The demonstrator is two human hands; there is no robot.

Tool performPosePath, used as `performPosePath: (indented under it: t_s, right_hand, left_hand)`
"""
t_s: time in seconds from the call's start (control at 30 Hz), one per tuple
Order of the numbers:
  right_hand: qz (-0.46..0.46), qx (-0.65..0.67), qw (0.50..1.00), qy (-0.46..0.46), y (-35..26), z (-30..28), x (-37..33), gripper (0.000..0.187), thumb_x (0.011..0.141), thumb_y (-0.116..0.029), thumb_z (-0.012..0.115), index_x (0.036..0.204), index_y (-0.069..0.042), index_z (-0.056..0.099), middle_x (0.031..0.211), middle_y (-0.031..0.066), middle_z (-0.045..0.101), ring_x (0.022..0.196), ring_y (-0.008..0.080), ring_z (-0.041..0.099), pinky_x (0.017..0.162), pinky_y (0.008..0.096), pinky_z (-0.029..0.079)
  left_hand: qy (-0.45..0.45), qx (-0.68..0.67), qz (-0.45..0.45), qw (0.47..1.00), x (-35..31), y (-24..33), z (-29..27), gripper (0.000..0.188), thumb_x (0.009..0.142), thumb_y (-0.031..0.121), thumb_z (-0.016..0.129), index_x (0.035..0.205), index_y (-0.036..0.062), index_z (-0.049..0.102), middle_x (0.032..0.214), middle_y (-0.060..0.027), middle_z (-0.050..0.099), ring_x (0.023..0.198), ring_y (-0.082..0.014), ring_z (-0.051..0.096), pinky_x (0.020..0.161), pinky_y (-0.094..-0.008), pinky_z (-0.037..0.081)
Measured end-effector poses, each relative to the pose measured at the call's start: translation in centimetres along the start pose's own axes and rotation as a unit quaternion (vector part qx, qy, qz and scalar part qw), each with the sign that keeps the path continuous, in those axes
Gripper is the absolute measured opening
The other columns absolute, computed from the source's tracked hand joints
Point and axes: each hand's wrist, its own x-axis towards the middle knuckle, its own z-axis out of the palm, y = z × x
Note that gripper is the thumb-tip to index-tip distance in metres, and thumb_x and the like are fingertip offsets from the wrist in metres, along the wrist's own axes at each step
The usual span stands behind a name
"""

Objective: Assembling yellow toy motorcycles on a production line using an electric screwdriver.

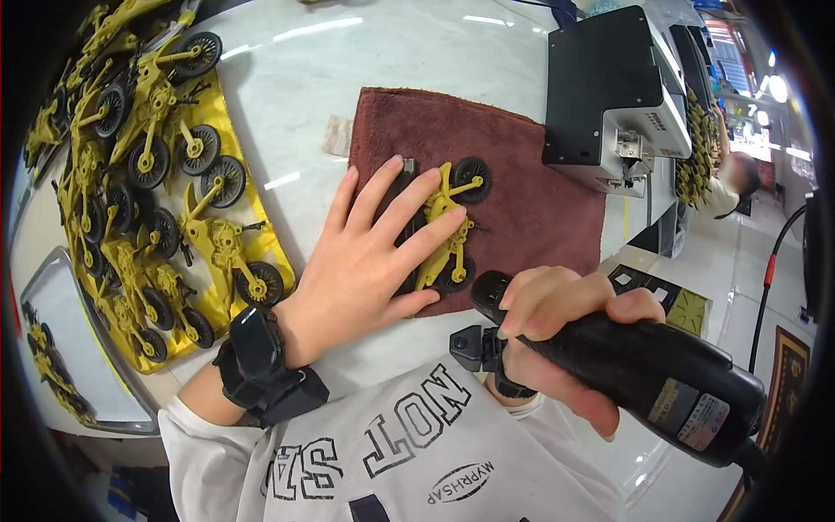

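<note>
A yellow toy motorcycle [445, 209] with black wheels lies on its side on a maroon cloth [522, 200]. My left hand [352, 261] rests over it, fingers spread, with fingertips touching the yellow body. Partly hidden under those fingers is a dark holder [405, 187] along the toy's left side. My right hand [557, 317] is wrapped round a thick black corded electric screwdriver [652, 374]. Its front end is near the toy's lower wheel, apart from it; no bit can be made out.
A yellow tray [283, 261] heaped with similar toy motorcycles [148, 122] stands at left. At upper right is a black-and-white screw feeder [600, 96]. Beyond it, more yellow pieces [696, 148] and another person [731, 183] appear. A small pale cloth [337, 136] lies beside the maroon one.
</note>
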Motion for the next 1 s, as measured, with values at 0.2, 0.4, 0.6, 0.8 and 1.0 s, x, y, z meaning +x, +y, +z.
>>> performPosePath:
  t_s: [0.2,0.4,0.6,0.8,1.0]
  right_hand:
    - [0.018,0.026,0.999,-0.042,-0.4,-0.3,0.3,0.087,0.077,-0.064,0.062,0.127,-0.002,0.028,0.083,0.0196,0.060,0.055,0.0281,0.058,0.054,0.0379,0.049]
    - [-0.121,-0.197,0.944,0.235,-5.7,-7.0,6.3,0.089,0.075,-0.080,0.045,0.123,-0.006,0.049,0.067,0.0045,0.045,0.050,0.0160,0.045,0.051,0.0305,0.042]
    - [-0.027,-0.325,0.887,0.328,0.2,-11.5,11.1,0.077,0.083,-0.072,0.047,0.122,-0.005,0.042,0.064,0.0076,0.051,0.049,0.0170,0.049,0.047,0.0302,0.044]
    - [0.050,-0.199,0.935,0.289,-2.9,-7.1,6.8,0.082,0.079,-0.076,0.046,0.125,-0.008,0.045,0.058,0.0035,0.045,0.042,0.0142,0.041,0.044,0.0290,0.038]
    - [0.015,-0.020,0.998,-0.052,-4.4,0.6,1.5,0.092,0.083,-0.064,0.054,0.146,-0.008,0.016,0.078,0.0139,0.059,0.054,0.0239,0.057,0.054,0.0377,0.049]
  left_hand:
    - [-0.019,0.020,-0.034,0.999,-0.4,0.0,-0.3,0.080,0.060,0.033,0.080,0.132,0.0219,0.049,0.145,-0.0118,0.033,0.133,-0.0394,0.027,0.107,-0.0608,0.016]
    - [-0.022,0.024,-0.019,0.999,0.1,0.5,-0.5,0.080,0.060,0.034,0.080,0.133,0.0202,0.049,0.144,-0.0136,0.034,0.132,-0.0407,0.027,0.107,-0.0606,0.015]
    - [-0.013,0.043,-0.010,0.999,-0.2,0.4,-0.1,0.078,0.063,0.038,0.078,0.133,0.0191,0.049,0.145,-0.0140,0.034,0.132,-0.0411,0.028,0.107,-0.0611,0.015]
    - [-0.013,0.032,-0.013,0.999,-0.2,0.3,-0.4,0.079,0.063,0.038,0.077,0.134,0.0197,0.048,0.146,-0.0137,0.033,0.132,-0.0404,0.027,0.107,-0.0603,0.016]
    - [-0.013,0.024,-0.010,1.000,-0.1,0.2,-0.4,0.081,0.061,0.037,0.079,0.134,0.0206,0.048,0.146,-0.0122,0.032,0.133,-0.0387,0.027,0.107,-0.0597,0.016]
